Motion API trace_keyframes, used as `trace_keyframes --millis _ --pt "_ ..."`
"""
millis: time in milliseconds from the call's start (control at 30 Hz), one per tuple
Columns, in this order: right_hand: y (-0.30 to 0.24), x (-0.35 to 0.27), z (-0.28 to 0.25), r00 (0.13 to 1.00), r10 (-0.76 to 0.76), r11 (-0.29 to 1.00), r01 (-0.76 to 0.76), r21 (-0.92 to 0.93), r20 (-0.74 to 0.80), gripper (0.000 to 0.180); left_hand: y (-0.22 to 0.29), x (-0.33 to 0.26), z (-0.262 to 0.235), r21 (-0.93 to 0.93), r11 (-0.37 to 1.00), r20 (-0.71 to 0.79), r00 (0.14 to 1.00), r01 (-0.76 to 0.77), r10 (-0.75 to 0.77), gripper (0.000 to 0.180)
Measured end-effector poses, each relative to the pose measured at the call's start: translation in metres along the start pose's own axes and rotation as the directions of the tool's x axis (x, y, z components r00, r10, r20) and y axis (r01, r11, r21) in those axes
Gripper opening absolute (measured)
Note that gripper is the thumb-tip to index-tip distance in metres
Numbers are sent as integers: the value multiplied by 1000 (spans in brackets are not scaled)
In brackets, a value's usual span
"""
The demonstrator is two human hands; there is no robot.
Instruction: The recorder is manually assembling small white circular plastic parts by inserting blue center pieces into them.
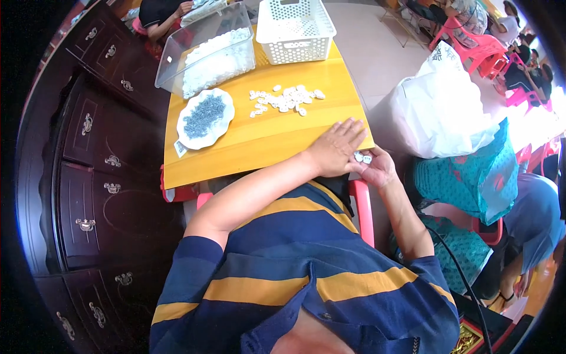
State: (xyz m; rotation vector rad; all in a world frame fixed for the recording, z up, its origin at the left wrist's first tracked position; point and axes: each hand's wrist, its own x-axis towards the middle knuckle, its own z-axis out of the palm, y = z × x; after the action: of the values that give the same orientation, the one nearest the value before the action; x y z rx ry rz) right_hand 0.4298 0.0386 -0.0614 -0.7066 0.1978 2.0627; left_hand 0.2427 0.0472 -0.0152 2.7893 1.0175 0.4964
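My left hand (pixel 338 147) lies flat at the right edge of the yellow wooden table (pixel 259 144), palm down, fingers stretched out. Just beyond that edge, my right hand (pixel 380 170) is turned palm up and cupped, with a few small white plastic pieces (pixel 362 158) resting in it. The two hands touch or nearly touch. A loose spread of similar white pieces (pixel 289 99) covers the middle of the tabletop. To the left, a scalloped white dish (pixel 226 122) holds a heap of small grey metal parts (pixel 203 117), too small to name surely.
At the far side stand a clear plastic bin (pixel 171 68) full of white pieces and a white perforated basket (pixel 295 50). Dark drawers (pixel 88 177) line the left. A big white sack (pixel 436 112) and a teal bag (pixel 466 177) stand at the right. Other people sit nearby.
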Motion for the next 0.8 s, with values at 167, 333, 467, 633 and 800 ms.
trace_keyframes --millis 167,333,467,633,800 --pt "-2 1 -5 993 -12 1000 10 18 119 34 10 6 18 -5 983 -4 983 -185 185 71" --pt "-11 13 -25 981 46 999 -45 -11 191 33 11 5 17 -23 942 -5 942 -334 334 59" --pt "-18 20 -41 968 108 994 -108 -14 225 32 15 7 16 38 930 -16 930 -365 366 57" --pt "-17 16 -39 972 104 994 -107 6 211 31 18 11 19 -4 917 -48 916 -399 398 50" --pt "-15 16 -39 965 59 998 -50 -42 254 27 20 16 9 -176 903 -93 920 -391 380 47"
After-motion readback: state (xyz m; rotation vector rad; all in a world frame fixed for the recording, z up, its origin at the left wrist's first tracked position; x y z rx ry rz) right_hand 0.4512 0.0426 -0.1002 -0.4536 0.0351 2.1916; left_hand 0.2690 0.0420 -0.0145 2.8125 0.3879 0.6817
